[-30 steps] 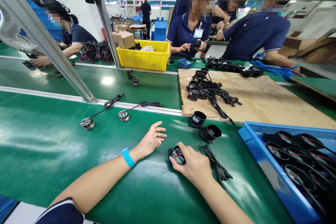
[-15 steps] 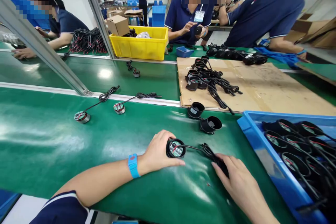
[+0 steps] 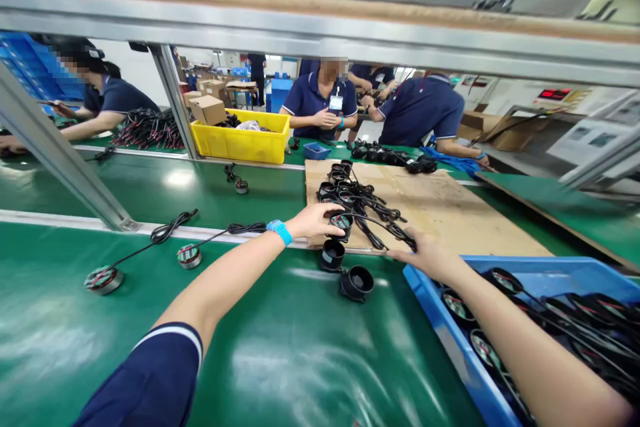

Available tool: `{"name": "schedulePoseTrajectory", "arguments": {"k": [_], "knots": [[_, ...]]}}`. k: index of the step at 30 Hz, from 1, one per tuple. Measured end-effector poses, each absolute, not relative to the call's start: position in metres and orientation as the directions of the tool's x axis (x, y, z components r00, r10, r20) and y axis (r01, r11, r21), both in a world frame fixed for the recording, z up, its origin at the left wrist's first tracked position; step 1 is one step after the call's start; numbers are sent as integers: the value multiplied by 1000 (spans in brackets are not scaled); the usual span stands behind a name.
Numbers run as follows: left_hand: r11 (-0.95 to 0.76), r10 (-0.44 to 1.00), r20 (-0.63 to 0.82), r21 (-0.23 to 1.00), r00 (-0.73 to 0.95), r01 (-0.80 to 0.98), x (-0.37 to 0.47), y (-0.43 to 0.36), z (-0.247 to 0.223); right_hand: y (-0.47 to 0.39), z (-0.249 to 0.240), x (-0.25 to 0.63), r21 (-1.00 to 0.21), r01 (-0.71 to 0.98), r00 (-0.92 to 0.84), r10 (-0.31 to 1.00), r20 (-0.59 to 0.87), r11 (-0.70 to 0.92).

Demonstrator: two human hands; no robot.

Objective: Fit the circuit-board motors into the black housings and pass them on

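Note:
My left hand (image 3: 315, 220) is closed around a black round fan housing (image 3: 341, 225) with a green circuit board inside, at the near edge of a cardboard sheet (image 3: 450, 217). From the housing a black cable runs to a folded cable bundle (image 3: 401, 235), which my right hand (image 3: 425, 255) grips over the sheet. Just beyond my left hand, several similar housings with cables (image 3: 345, 177) stand grouped on the cardboard. Two black housings without visible boards, one (image 3: 333, 255) behind the other (image 3: 357, 282), stand on the green table in front of the sheet.
At right, a blue bin (image 3: 425, 310) holds several wired housings under my right forearm. Two wired motor cores (image 3: 103, 280) (image 3: 189, 256) lie at left. A metal shelf beam (image 3: 300, 30) crosses above; a yellow bin (image 3: 240, 141) and co-workers (image 3: 320, 103) are across the table.
Both hands have moved forward, carrying the wired housing and its cable from the green table to the cardboard sheet. The view has tilted up, bringing the shelf beam into sight.

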State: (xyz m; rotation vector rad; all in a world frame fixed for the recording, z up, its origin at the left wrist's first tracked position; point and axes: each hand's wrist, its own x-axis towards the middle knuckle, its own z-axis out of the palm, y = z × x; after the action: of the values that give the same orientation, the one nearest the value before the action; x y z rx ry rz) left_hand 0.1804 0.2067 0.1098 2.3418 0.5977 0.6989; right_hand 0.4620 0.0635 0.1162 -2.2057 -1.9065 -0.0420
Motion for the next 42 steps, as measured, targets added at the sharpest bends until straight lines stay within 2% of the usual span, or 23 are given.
{"name": "schedulePoseTrajectory", "arguments": {"k": [4,9,13,16,22,30,36,42], "knots": [[-736,596,302,575,744,357,206,244,85,106,95,467,-116,986,130,990,63,-122],[-689,700,299,520,649,504,214,250,62,139,72,480,-71,980,185,982,-27,-187],[-534,839,249,549,484,643,225,238,42,163,68,501,-41,970,243,969,42,-241],[-429,896,170,571,411,700,239,237,27,181,60,511,-66,967,252,963,90,-247],[-327,933,85,606,350,725,258,251,15,215,31,504,-160,948,289,955,63,-276],[-355,923,109,615,370,704,272,281,15,244,32,500,-201,878,463,878,121,-435],[-382,916,144,591,373,710,287,310,15,282,32,512,-234,846,516,846,131,-480],[-353,928,117,575,353,738,312,351,9,318,25,518,-248,827,549,819,167,-504]]}}
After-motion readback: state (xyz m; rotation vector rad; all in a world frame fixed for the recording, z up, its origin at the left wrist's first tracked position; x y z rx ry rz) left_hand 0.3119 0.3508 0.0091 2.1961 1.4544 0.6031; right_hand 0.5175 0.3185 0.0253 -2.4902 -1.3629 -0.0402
